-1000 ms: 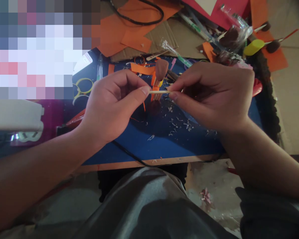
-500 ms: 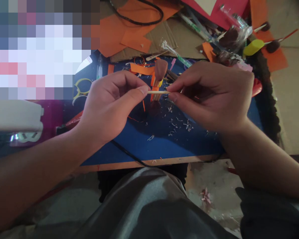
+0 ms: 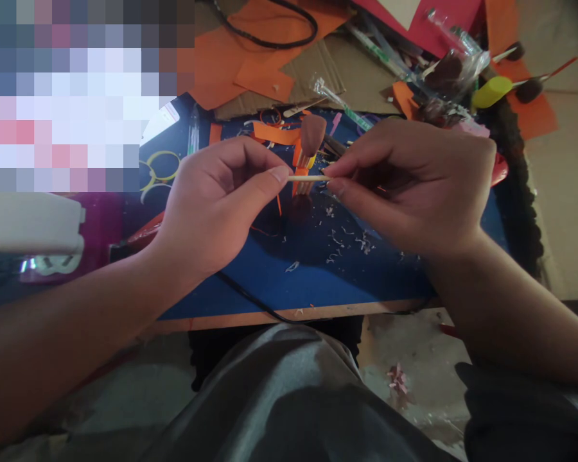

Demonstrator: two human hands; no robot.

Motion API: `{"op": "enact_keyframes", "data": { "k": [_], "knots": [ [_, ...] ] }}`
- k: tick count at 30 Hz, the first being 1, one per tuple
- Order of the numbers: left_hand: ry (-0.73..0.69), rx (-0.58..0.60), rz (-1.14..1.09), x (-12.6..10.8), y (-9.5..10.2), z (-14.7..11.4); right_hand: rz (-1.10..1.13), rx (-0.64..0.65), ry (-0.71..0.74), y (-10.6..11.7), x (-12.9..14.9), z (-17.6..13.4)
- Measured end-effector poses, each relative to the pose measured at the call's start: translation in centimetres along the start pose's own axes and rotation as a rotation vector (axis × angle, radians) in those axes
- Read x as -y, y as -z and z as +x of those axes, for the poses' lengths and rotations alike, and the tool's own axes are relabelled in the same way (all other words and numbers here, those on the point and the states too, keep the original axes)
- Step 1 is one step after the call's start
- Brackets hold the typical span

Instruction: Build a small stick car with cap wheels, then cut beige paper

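A thin pale wooden stick (image 3: 309,178) runs level between my two hands above the blue table. Its left end is pinched between thumb and fingers of my left hand (image 3: 224,199). The other end sits in the pinch of my right hand (image 3: 409,186). Both ends are hidden by the fingertips. Just behind the stick stands a small bundle of sticks wrapped in orange paper (image 3: 301,172), with a brown lump (image 3: 313,133) at its top.
White shavings (image 3: 337,244) litter the blue tabletop (image 3: 270,276). Orange paper (image 3: 264,83), cardboard and plastic-wrapped pieces lie at the back. Yellow-handled scissors (image 3: 164,165) rest left of my left hand. A black cord (image 3: 245,294) crosses the front edge. A yellow piece (image 3: 491,92) lies back right.
Almost nothing differs. The whole view has shifted very slightly, and both hands keep the same pinch on the stick.
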State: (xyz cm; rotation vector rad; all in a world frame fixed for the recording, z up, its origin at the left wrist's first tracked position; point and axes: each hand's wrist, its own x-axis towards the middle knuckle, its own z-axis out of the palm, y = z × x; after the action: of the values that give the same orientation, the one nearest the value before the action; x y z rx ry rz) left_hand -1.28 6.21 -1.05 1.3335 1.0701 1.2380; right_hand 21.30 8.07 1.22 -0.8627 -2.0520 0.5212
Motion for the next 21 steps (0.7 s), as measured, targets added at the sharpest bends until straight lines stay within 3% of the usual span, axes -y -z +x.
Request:
{"op": "enact_keyframes", "data": {
  "k": [21],
  "knots": [
    [0.039, 0.009, 0.083, -0.42, 0.27, -0.08, 0.02, 0.003, -0.005, -0.06, 0.22, -0.16]
  ]
}}
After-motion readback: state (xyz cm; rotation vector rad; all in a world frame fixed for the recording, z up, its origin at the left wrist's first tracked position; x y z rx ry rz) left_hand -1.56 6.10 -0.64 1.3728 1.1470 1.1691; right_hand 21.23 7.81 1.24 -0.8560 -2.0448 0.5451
